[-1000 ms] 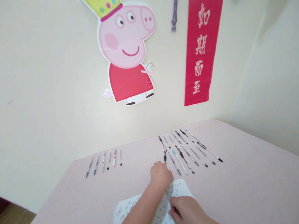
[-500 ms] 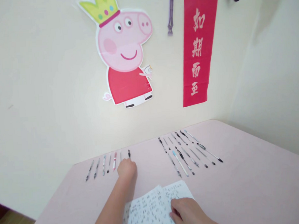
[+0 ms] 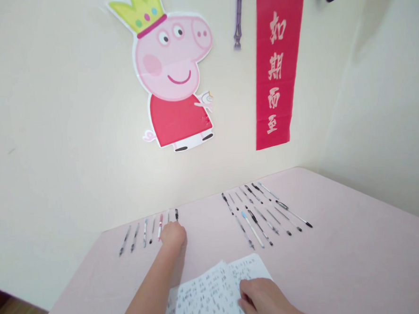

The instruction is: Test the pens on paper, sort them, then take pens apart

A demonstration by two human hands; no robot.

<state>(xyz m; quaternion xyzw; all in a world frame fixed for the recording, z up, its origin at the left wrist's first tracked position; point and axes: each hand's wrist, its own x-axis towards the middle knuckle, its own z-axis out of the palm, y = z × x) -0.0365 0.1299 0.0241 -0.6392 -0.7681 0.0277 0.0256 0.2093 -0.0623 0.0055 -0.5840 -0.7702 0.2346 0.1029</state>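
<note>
My left hand [image 3: 174,234] reaches to the end of the left-hand row of pens and is closed on a black-capped pen [image 3: 176,214]. Only the capped end shows beyond my fingers; the rest is hidden. Just left of it lie a thin refill [image 3: 168,216], partly covered by my hand, and a pink-and-white pen [image 3: 160,226]. My right hand [image 3: 262,298] is curled in a loose fist on the handwritten sheets of paper [image 3: 207,294], with nothing visible in it.
On the pink tabletop [image 3: 343,262], several more pens lie at the left, such as a grey pen [image 3: 125,240]. Two rows of pens and refills, including a light-blue-capped pen [image 3: 253,230], lie at the right. The wall behind carries a pig cutout [image 3: 180,118] and a red banner [image 3: 278,67].
My left hand has moved slightly left with the black-capped pen, which now lies closer to the thin refill. My right hand has stayed in place on the paper.
</note>
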